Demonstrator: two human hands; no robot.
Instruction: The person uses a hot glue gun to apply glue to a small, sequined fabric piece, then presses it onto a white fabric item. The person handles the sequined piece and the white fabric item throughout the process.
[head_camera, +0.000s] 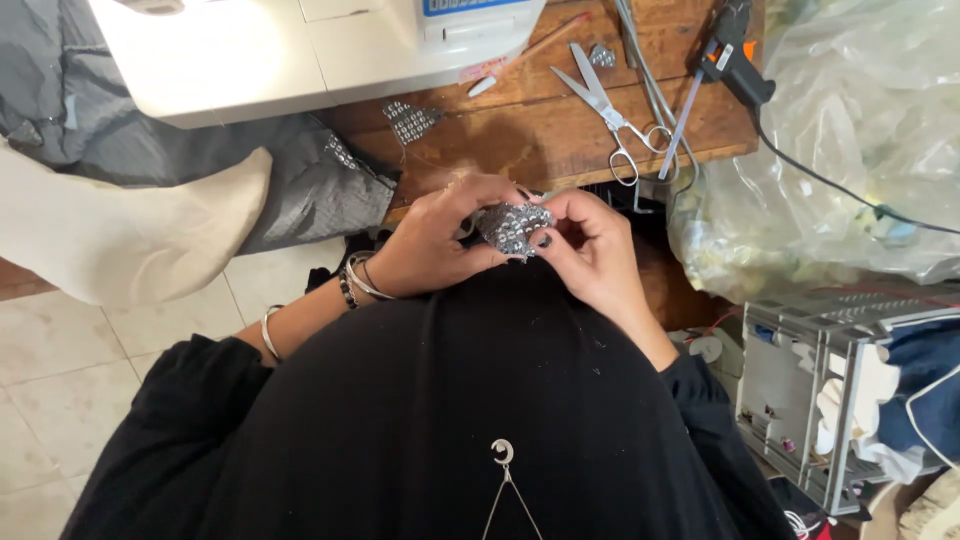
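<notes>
A small grey piece of sparkly, sequinned fabric (511, 226) is held between both my hands, just in front of the wooden table's (520, 140) near edge. My left hand (435, 240) pinches its left side, with bracelets on the wrist. My right hand (590, 245) grips the right side, thumb pressed on the fabric. Two more sparkly pieces lie on the table, one (412, 121) near the sewing machine and a smaller one (602, 56) by the scissors.
A white sewing machine (300, 50) stands at the table's back left, grey cloth (300, 180) hanging under it. Scissors (610, 105), a pen (525, 55) and a glue gun (735, 60) lie at the right. A clear plastic bag (850, 150) and a grey crate (830, 390) sit to my right.
</notes>
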